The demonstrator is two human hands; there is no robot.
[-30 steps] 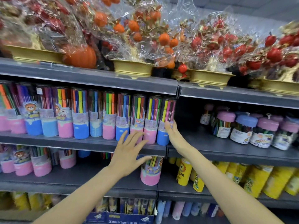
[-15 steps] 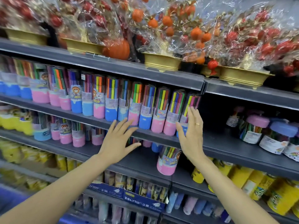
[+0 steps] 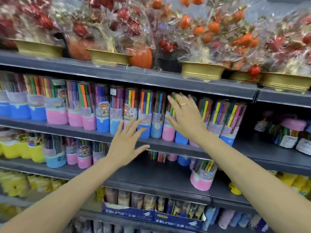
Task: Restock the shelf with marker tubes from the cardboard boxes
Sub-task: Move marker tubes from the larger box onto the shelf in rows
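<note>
A long row of clear marker tubes (image 3: 131, 113) with pink or blue bases stands on the dark grey shelf (image 3: 94, 133). My right hand (image 3: 186, 118), fingers straight and a ring on one, lies flat against the fronts of tubes right of the row's middle. My left hand (image 3: 126, 145) is spread open in front of the shelf's front edge, its fingertips at the bases of the middle tubes; contact is unclear. One pink-based tube (image 3: 202, 175) stands alone on the shelf below. No cardboard box of tubes is in view.
Wrapped artificial fruit trees in gold pots (image 3: 202, 71) fill the top shelf. Short pink-lidded marker jars (image 3: 292, 132) stand at the right. Shorter tubes (image 3: 84, 153) and yellow packs (image 3: 18, 150) sit on the lower shelf. Blue display boxes (image 3: 151, 214) line the shelf under it.
The view has swung left along the shelf. My right hand has slid left from the row's right end to tubes nearer the middle. My left hand stays open by the shelf edge.
</note>
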